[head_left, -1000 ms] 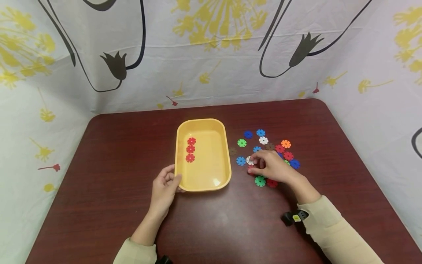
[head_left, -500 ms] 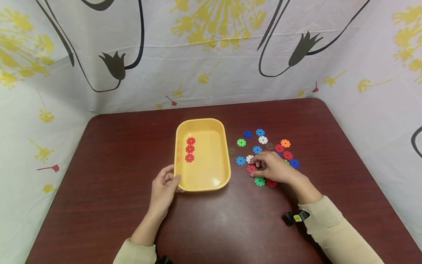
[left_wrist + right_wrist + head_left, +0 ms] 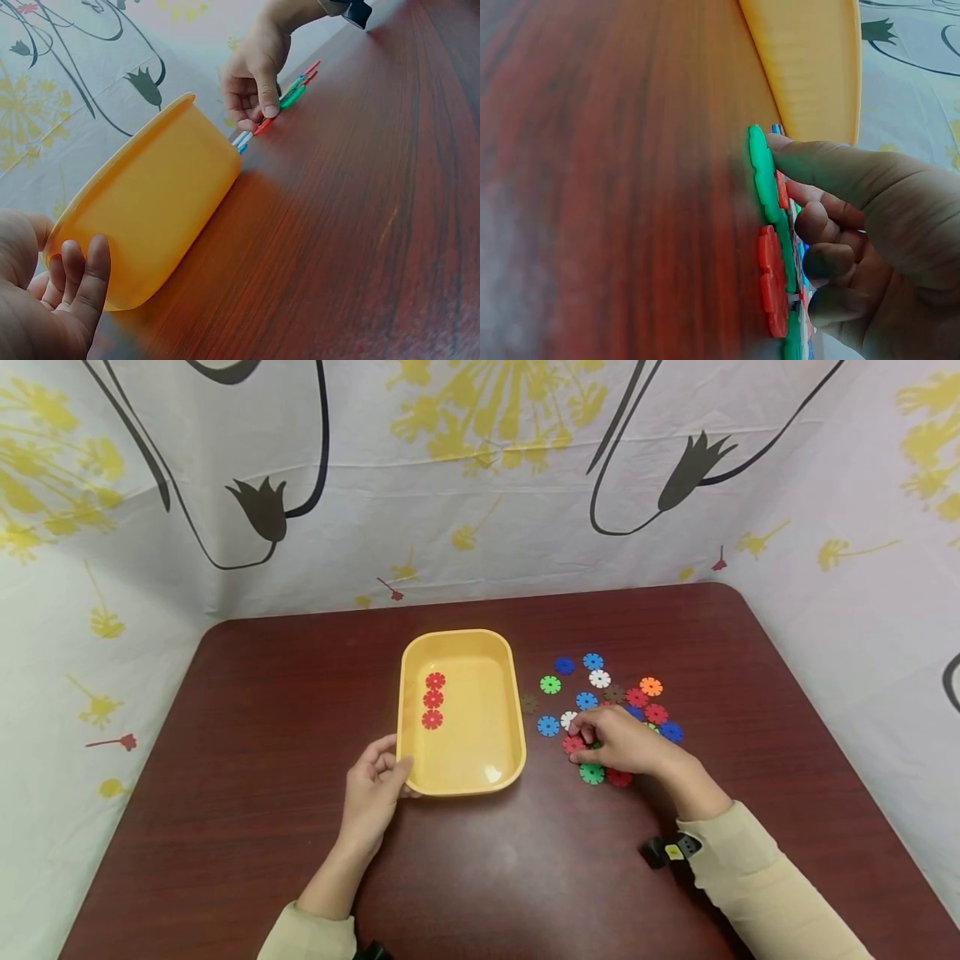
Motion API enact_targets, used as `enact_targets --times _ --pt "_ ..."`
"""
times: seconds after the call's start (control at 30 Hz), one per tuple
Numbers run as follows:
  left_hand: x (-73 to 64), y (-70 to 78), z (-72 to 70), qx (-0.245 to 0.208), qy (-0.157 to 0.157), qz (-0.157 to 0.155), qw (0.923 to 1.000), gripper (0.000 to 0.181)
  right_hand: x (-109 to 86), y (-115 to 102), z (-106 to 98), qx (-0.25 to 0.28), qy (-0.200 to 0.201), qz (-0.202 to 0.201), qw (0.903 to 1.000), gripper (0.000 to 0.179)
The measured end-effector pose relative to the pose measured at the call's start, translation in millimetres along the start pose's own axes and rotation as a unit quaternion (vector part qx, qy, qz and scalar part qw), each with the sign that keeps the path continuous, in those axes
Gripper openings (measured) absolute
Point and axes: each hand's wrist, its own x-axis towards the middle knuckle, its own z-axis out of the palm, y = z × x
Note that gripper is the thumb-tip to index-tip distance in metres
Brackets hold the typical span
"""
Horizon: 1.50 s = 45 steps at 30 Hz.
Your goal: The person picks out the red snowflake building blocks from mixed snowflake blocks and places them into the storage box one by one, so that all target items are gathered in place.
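Observation:
My left hand point(image 3: 372, 797) grips the near left corner of a yellow plastic tray point(image 3: 517, 727), thumb over the rim and fingers against the outside wall. Three red notched discs point(image 3: 432, 699) lie in a column inside it. To the tray's right, my right hand point(image 3: 618, 739) is low over a scattered pile of notched plastic discs. Its thumb and index finger pinch the edges of a red disc point(image 3: 572, 744), which still lies flat among the others. A white disc point(image 3: 568, 721) is beside the fingertips, and a green disc point(image 3: 761, 169) lies by the thumb. My palm hides part of the pile.
More loose discs surround the right hand: blue point(image 3: 548, 726), light green point(image 3: 551, 685), orange point(image 3: 650, 687) and brown point(image 3: 529, 704) ones, some overlapping. The dark red-brown table point(image 3: 247, 760) meets a patterned cloth point(image 3: 480, 560) at its back edge.
My right thumb has shifted slightly toward me and right, exposing more of the red disc. The left hand and the tray have stayed in place.

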Motion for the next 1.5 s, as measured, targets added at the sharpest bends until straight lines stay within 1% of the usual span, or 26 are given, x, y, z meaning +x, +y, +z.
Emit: enact_targets --times 0.17,0.3,0.4,0.53,0.93,1.5 --pt "0.4 -0.6 0.0 -0.002 -0.001 0.000 1.0000 0.040 0.0 -2.6 -0.9 -0.013 -0.003 0.021 0.9997 0.031" --pt "0.3 -0.5 -0.2 0.001 -0.001 0.000 1.0000 0.039 0.1 -3.4 -0.8 -0.017 0.004 0.013 0.9998 0.030" --pt "0.3 -0.8 -0.6 0.002 0.000 0.000 1.0000 0.039 0.1 -3.6 -0.6 -0.019 0.018 0.007 0.9996 0.030" --pt "0.6 -1.4 -0.9 0.000 0.000 0.000 1.0000 0.039 -1.0 -3.2 -1.2 -0.029 0.028 0.015 0.9991 0.031" --pt "0.0 -0.3 0.1 0.010 0.005 0.005 0.9999 0.040 0.7 -1.7 -2.5 -0.041 0.038 0.029 0.9980 0.035" --pt "0.1 -0.7 -0.5 0.009 0.005 0.005 0.9999 0.041 1.0 -0.8 -1.8 -0.040 0.045 0.034 0.9976 0.031"
